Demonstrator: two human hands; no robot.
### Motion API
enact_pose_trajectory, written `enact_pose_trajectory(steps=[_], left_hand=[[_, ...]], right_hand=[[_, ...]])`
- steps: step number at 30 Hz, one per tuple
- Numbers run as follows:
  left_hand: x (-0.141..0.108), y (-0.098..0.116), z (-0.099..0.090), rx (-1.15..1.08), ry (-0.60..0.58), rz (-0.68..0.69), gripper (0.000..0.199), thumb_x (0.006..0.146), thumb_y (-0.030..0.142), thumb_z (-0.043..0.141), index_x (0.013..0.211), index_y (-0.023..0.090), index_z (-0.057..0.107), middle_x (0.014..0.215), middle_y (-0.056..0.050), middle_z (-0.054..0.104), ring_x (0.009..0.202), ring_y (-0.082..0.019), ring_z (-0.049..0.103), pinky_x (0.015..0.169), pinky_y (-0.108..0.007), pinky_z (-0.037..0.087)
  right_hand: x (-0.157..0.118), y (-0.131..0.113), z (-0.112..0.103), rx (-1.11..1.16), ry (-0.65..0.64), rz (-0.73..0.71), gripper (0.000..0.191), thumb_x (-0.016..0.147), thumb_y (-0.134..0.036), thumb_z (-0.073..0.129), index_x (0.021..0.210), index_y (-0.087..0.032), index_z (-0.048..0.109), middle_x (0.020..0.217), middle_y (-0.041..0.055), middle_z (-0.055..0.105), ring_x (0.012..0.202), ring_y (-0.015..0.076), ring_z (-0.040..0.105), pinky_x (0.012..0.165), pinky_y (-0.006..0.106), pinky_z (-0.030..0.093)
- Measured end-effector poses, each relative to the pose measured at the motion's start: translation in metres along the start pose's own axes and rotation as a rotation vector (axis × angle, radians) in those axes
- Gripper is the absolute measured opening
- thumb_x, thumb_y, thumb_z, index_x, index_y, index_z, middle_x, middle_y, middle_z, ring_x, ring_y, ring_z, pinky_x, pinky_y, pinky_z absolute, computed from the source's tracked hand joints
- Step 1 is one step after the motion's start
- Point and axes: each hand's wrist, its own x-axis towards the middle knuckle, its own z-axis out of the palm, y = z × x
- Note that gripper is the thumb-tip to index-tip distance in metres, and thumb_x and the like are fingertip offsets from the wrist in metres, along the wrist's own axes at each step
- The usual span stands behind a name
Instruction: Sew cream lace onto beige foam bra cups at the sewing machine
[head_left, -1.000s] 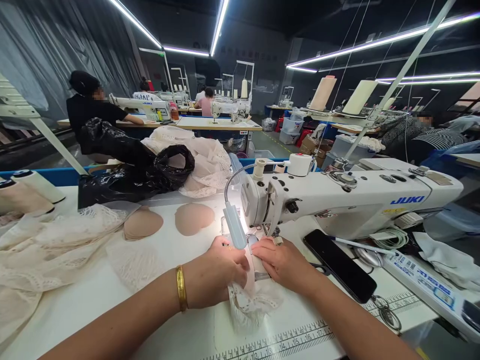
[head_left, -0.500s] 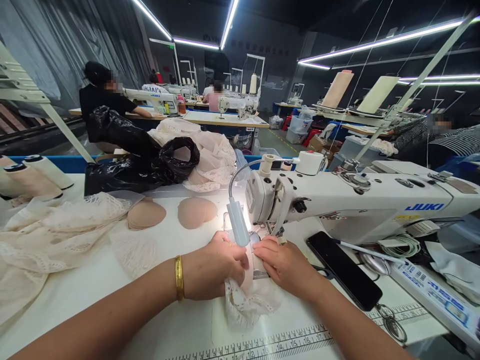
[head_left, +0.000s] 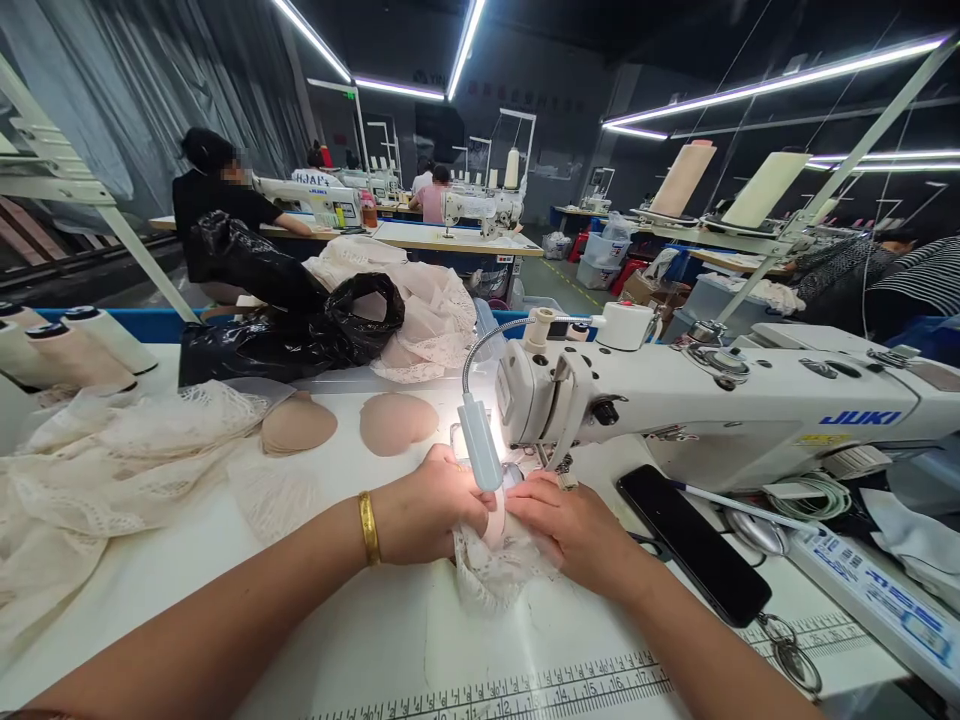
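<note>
A white sewing machine stands to the right, its needle area partly hidden by a small grey lamp on a bendy neck. Just below the lamp, my left hand, a gold bangle at its wrist, is closed on a beige pad with cream lace fabric bunched around it. From the other side, my right hand presses its fingers together on the same lace fabric close by the presser foot. Parts of the fabric are covered by both hands.
Beige heart-shaped pads lie beyond my left arm, beside heaped cream lace. A black plastic bag and thread cones sit farther back. A phone lies right of my hands. A person sits at another machine.
My left hand has shifted slightly away from me toward the needle area, and the bunched lace has moved the same way. My right hand stays nearly in place. The view has shifted a little.
</note>
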Motion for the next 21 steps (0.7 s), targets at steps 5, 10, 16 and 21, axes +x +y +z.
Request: enact_pose_trajectory(steps=[5,10,16,21], left_hand=[[0.001,0.002,-0.003,0.157,-0.034,0.032,0.023,0.076,0.005,0.059,0.073,0.024,0.071,0.077,0.0,0.071,0.082,-0.021,0.06,0.09,-0.039,0.029],[0.0,0.0,-0.001,0.167,0.013,0.015,0.02,0.077,0.008,0.059,0.074,0.024,0.07,0.068,-0.001,0.066,0.072,-0.02,0.055,0.087,-0.039,0.027],[0.0,-0.007,0.004,0.241,0.05,0.054,0.019,0.08,0.01,0.059,0.076,0.024,0.071,0.061,0.0,0.061,0.063,-0.018,0.05,0.085,-0.04,0.029],[-0.003,-0.013,0.012,0.393,0.076,0.137,0.022,0.079,0.005,0.055,0.071,0.023,0.066,0.061,0.002,0.059,0.065,-0.017,0.05,0.086,-0.041,0.033]], right_hand=[[0.003,-0.007,-0.009,0.115,-0.045,-0.095,0.036,0.094,-0.005,0.045,0.099,-0.026,0.073,0.094,0.0049,0.075,0.091,0.0217,0.062,0.067,0.032,0.046],[0.003,-0.01,-0.012,0.129,-0.089,-0.135,0.033,0.093,-0.003,0.042,0.089,-0.023,0.068,0.089,0.0044,0.073,0.089,0.022,0.058,0.066,0.032,0.044],[0.003,-0.01,-0.011,0.112,-0.09,-0.122,0.034,0.093,-0.002,0.039,0.089,-0.023,0.065,0.085,0.0049,0.07,0.086,0.0218,0.057,0.067,0.032,0.043],[0.002,-0.01,-0.009,0.097,-0.053,-0.126,0.029,0.091,-0.002,0.042,0.087,-0.023,0.061,0.079,0.0035,0.065,0.081,0.0208,0.056,0.067,0.031,0.041]])
